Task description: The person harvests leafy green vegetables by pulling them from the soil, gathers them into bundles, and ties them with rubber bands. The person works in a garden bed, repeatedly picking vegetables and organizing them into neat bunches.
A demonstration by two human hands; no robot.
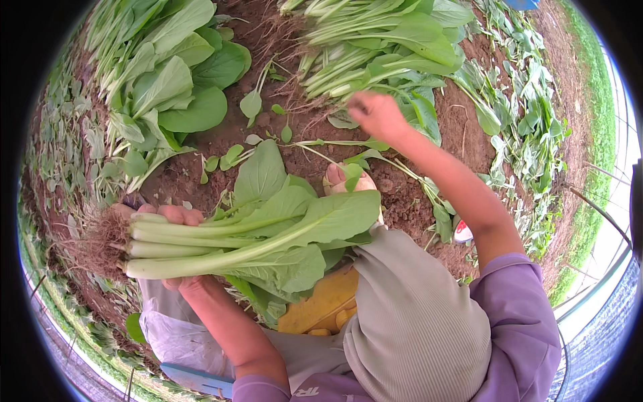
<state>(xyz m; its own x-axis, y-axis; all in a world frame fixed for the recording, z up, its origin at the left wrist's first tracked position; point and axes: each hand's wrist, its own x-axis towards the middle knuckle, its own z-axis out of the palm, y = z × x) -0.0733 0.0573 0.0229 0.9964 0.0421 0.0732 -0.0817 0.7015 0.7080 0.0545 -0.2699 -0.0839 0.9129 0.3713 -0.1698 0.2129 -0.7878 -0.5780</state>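
Note:
My left hand (175,216) is closed round a bunch of leafy greens (221,248), its fingers over the pale stalks near the root end. The bunch lies sideways across my lap, brown roots (97,244) to the left and broad leaves to the right. My right hand (378,117) is over the near edge of a pile of greens (382,50), close to its roots. Its fingers are curled in and slightly blurred; whatever is in them, if anything, does not show.
Another heap of greens (174,80) lies at the far left. Loose seedlings and leaves are scattered on the brown soil (201,167) between the piles. Below the bunch is a yellow plastic object (321,301). Wilted plants (522,107) line the right side, beside a grass strip (596,100).

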